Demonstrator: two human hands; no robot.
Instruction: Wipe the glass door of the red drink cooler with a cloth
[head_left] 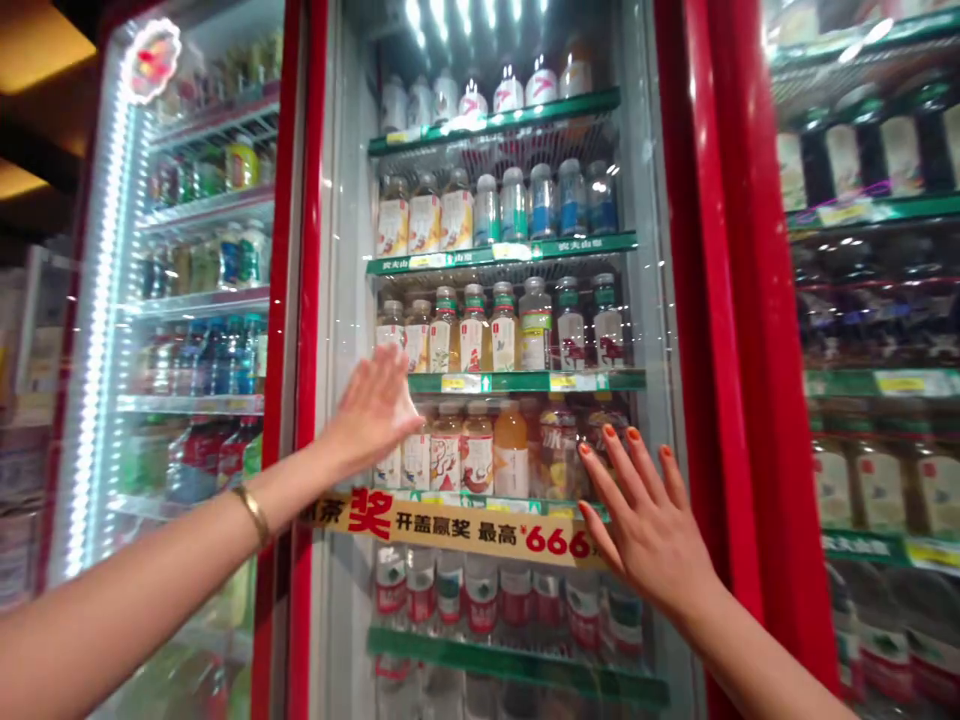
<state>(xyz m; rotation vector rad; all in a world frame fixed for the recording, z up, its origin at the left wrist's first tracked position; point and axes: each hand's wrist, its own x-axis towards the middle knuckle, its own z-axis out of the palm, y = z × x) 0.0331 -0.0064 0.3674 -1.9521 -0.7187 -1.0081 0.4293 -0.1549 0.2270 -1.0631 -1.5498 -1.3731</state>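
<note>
Both bare hands reach to the glass door (495, 280) of an upright drinks cooler. My left hand (371, 410) is at the door's left side, fingers stretched flat and slightly blurred. A small white patch (406, 402) shows between its thumb and fingers; whether it is a cloth or paper, I cannot tell. Lower right, my right hand (649, 520) has its fingers spread against or just before the glass, holding nothing, by the end of a yellow banner (457, 535). Bottled drinks (472, 330) stand in rows behind the door.
Red frames (731, 300) border the door. To the left stands another lit cooler (202, 300) with bottles and cans; to the right, a further one holds dark bottles (896, 150). Green strips (525, 382) with price tags edge the shelves.
</note>
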